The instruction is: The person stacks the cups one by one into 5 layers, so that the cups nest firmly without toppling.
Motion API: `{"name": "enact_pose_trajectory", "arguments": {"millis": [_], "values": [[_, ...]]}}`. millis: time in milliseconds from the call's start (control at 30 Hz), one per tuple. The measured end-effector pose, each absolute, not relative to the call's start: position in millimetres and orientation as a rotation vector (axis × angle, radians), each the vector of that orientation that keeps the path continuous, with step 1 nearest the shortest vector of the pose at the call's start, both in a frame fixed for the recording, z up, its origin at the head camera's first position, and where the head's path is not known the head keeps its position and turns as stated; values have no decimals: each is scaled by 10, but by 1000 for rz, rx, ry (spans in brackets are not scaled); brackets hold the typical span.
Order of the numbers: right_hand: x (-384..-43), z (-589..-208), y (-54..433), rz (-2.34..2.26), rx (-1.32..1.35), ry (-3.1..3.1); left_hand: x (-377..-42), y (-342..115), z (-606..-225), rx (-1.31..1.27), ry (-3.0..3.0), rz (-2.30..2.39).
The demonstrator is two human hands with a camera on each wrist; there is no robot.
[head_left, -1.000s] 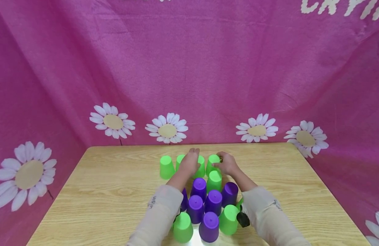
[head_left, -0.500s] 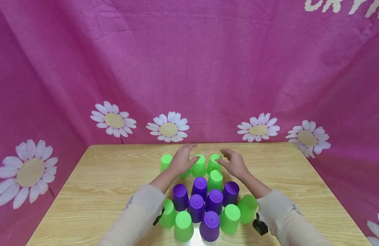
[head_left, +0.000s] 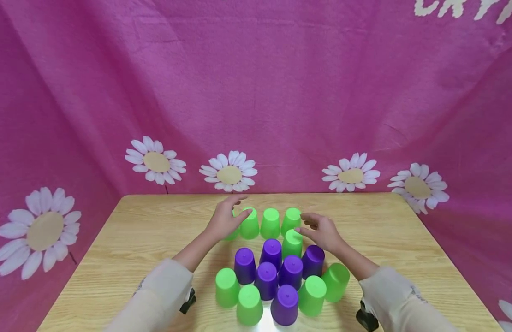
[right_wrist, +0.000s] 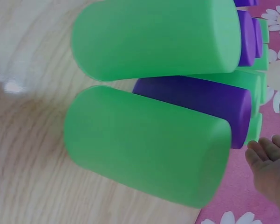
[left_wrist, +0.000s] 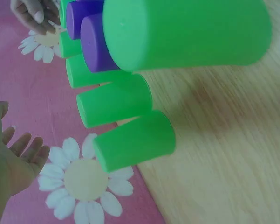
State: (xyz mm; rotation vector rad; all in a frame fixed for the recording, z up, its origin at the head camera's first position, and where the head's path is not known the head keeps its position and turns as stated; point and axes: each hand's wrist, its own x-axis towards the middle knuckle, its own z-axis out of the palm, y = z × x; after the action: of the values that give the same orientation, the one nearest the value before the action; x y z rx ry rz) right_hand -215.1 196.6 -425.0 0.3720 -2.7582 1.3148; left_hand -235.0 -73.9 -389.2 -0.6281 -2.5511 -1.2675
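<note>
Upside-down green and purple plastic cups stand grouped on the wooden table. My left hand [head_left: 223,221] hovers over the far-left end of the back green row, hiding most of the leftmost cup there; its thumb overlaps the top of a neighbouring green cup [head_left: 249,226]. In the left wrist view, that left hand [left_wrist: 16,170] has loosely spread fingers, holding nothing. My right hand [head_left: 325,233] is at the right side, its thumb overlapping the rim of a green cup [head_left: 292,244]. The right wrist view shows the right hand [right_wrist: 270,163] with relaxed, bent fingers and nothing in its grasp.
Purple cups [head_left: 266,281] fill the middle, with green cups [head_left: 249,306] at the front. At the right, one green cup [head_left: 336,282] looks slightly tilted. A pink cloth [head_left: 256,101] with daisies hangs behind the wooden table [head_left: 115,276].
My left hand has moved left along the back row, uncovering cups there. My right hand has drawn slightly right and nearer, off the back-right green cup. The cups keep their places.
</note>
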Motion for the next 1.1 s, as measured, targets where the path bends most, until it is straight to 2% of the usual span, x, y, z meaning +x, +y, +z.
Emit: {"name": "enact_pose_trajectory", "arguments": {"millis": [400, 1100], "values": [[-2100, -4388, 2025, 1321, 485, -2829, -2162, -1023, -3998, -482, -2564, -1454], [-2122, -4489, 1966, 1290, 573, -2851, -1615, -1147, -4478, -369, -2614, -1728]]}}
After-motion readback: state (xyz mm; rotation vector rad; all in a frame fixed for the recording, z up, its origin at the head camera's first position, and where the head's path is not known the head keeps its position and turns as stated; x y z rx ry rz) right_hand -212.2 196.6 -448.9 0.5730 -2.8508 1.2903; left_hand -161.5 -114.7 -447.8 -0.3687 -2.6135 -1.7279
